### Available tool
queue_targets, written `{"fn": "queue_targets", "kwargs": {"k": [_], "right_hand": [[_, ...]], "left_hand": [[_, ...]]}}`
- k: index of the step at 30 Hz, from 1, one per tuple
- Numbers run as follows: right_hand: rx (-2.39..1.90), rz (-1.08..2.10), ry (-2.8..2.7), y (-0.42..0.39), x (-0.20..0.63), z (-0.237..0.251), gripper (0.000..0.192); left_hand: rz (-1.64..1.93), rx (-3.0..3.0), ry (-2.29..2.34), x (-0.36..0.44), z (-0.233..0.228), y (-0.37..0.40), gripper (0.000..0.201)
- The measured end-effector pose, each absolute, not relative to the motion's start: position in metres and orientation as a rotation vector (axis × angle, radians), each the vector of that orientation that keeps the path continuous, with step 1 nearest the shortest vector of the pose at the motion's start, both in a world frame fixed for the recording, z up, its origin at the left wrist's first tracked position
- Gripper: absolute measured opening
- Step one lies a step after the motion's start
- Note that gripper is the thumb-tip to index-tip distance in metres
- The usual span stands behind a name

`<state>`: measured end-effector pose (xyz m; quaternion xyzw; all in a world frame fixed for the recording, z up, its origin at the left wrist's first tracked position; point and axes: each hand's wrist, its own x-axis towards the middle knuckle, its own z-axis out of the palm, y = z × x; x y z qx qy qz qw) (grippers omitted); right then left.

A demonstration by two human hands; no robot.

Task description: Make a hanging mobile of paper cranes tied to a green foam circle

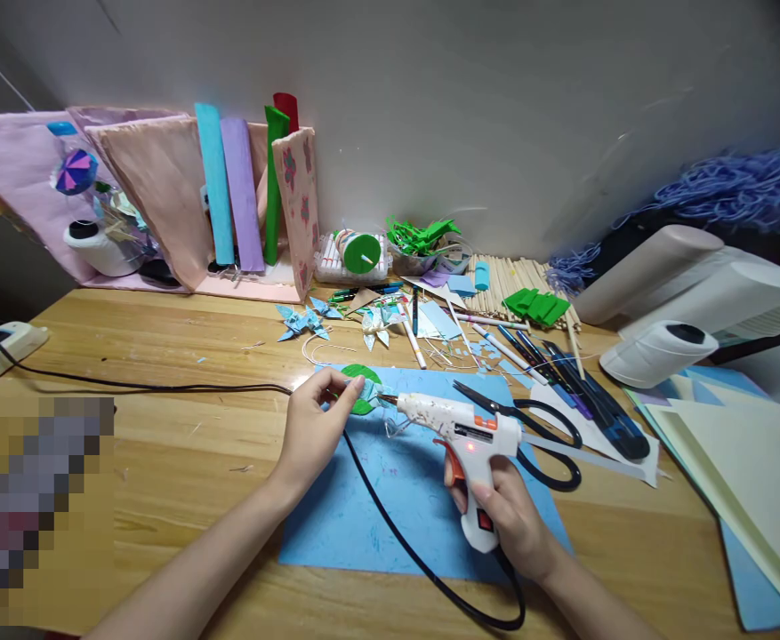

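Observation:
My right hand point(506, 511) is wrapped round the handle of a white hot glue gun point(460, 422) with an orange trigger and a lit red light. Its nozzle points left and meets, or nearly meets, a small light-blue paper piece point(372, 393). Between thumb and fingers, my left hand point(319, 422) pinches that blue piece, with a round green paper piece point(361, 372) behind it. Whether the two are joined I cannot tell. Under both hands lies a blue sheet point(396, 516). Black-handled scissors point(550, 422) rest just right of the gun.
The gun's black cord point(390, 524) loops across the sheet and runs left towards a power strip point(6, 351). Blue paper flowers point(302, 322), pens point(523, 351), a utility knife point(607, 409) and wooden sticks point(516, 276) lie behind. Thread cones point(656, 354) and paper sheets point(750, 471) stand right.

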<state>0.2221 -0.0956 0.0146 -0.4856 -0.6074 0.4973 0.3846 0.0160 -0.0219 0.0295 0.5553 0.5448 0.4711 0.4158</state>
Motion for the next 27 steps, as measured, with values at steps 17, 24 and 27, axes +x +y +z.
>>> {"fn": "queue_targets", "kwargs": {"k": [17,24,27], "right_hand": [[-1.246,1.269,-1.539,-0.096,0.221,0.017,0.043],[-1.182,1.406,-1.422,-0.097,0.219,0.022,0.05],[-1.06,1.406,-1.305,-0.097,0.212,0.03,0.05]], "left_hand": [[1.205,1.373,1.378,0.016,0.033,-0.025,0.024],[1.272,1.334,1.518,0.008,0.029,-0.014,0.027],[1.397,1.248,1.554,-0.011,0.041,-0.002,0.024]]}}
